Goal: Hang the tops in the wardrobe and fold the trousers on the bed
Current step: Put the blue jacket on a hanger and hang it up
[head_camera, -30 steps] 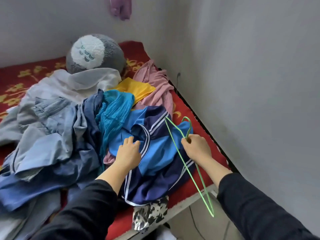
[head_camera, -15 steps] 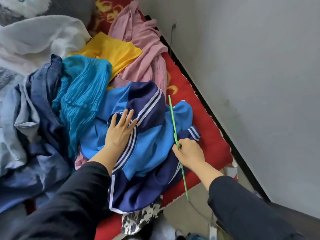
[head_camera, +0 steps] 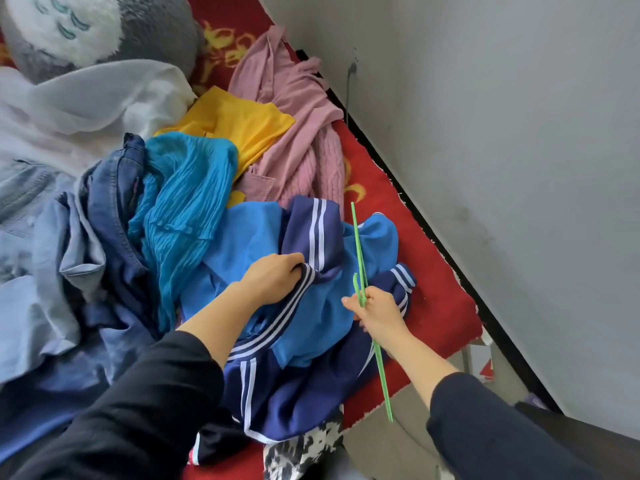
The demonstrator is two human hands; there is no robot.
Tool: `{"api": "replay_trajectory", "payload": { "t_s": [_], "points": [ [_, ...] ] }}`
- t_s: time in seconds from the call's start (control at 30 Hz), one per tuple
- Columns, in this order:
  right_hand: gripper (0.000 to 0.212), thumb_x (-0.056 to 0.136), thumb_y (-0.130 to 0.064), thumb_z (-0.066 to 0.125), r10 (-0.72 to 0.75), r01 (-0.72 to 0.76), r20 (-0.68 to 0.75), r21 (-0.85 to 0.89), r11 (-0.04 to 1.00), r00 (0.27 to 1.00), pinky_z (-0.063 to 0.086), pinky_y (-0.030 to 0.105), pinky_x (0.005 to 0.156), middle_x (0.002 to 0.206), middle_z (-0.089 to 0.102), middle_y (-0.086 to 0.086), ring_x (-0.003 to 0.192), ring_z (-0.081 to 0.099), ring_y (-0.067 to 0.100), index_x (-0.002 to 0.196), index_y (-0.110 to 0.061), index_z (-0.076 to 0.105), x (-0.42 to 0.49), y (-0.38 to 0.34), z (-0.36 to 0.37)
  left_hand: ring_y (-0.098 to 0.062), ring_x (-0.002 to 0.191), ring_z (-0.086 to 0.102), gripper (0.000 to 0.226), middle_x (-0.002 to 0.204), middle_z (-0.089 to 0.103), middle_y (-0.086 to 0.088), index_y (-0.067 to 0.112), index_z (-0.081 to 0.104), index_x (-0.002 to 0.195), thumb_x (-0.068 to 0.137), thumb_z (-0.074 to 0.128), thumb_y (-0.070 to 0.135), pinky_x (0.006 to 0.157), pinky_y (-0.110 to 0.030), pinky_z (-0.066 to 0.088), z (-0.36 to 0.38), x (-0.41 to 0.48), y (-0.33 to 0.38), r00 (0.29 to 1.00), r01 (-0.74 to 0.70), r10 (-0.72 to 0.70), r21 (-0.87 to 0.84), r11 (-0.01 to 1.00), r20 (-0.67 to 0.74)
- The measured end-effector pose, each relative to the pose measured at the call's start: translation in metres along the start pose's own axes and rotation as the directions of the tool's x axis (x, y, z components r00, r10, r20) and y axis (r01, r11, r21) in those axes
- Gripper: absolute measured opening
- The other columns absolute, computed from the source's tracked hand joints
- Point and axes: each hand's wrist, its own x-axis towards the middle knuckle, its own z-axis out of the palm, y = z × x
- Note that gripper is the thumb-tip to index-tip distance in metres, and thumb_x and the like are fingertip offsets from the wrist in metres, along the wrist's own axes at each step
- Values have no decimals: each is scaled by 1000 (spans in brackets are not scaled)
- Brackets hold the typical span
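A blue and navy sports top (head_camera: 322,317) with white stripes lies on the near end of the red bed (head_camera: 426,258). My left hand (head_camera: 273,278) grips a striped fold of it near the collar. Just to its right, my right hand (head_camera: 377,310) holds a thin green hanger (head_camera: 360,251) seen edge-on, hook by my fingers, over the top's right side. Behind lie a teal top (head_camera: 187,202), a yellow top (head_camera: 242,123), a pink knit cardigan (head_camera: 304,133), dark denim trousers (head_camera: 117,202) and pale blue garments (head_camera: 31,216).
A grey and white plush toy (head_camera: 97,26) sits at the bed's far end behind a white sheer garment (head_camera: 79,102). A grey wall (head_camera: 502,133) runs along the bed's right side. A black-and-white patterned cloth (head_camera: 304,448) hangs at the near edge.
My left hand went from lying flat on the blue top to gripping a striped fold. The right hand turned the hanger edge-on and stayed over the top's right side.
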Motion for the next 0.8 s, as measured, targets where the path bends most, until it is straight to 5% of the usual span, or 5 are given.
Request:
{"api": "replay_trajectory", "payload": {
  "t_s": [0.23,0.33,0.43,0.6,0.8],
  "points": [
    [66,60,-50,87,17,-25,90,96,995,996,40,22,62,88,55,-6,77,54,9,105,-15,52,-49,-45,32,-11,58,42,32,63,47,0,2,52,73,94,51,26,58,-26,37,-67,-53,53,994,93,-103,-629,771,20],
    [48,69,-38,83,-33,40,-35,244,969,999,43,20,61,92,63,-5,79,60,8,102,-17,55,-74,-63,39,-10,63,59,35,80,61,-7,-2,64,94,96,52,31,57,-16,47,-108,-86,81,990,136,-103,-800,584,93],
    [36,69,-32,74,-130,147,-104,189,971,986,42,21,60,92,67,-4,84,64,16,101,-18,61,-95,-85,41,-10,62,63,28,83,62,-9,7,63,97,96,53,33,56,-18,51,-149,-117,101,992,115,-107,-830,546,67],
    [23,75,-13,54,-157,137,-233,-103,985,960,39,30,68,88,66,9,88,61,34,94,-7,65,-116,-121,4,-19,74,65,32,84,70,-6,10,69,88,92,56,39,65,-23,52,-220,-161,88,947,57,-278,-767,639,-161],
    [32,64,-34,60,-284,296,-342,-17,955,896,49,37,70,76,61,7,75,58,22,74,-4,62,-132,-204,-46,-13,62,49,36,64,56,1,9,65,67,77,75,43,58,-26,41,-281,-220,39,884,84,-268,-435,896,-383]
  ]
}}
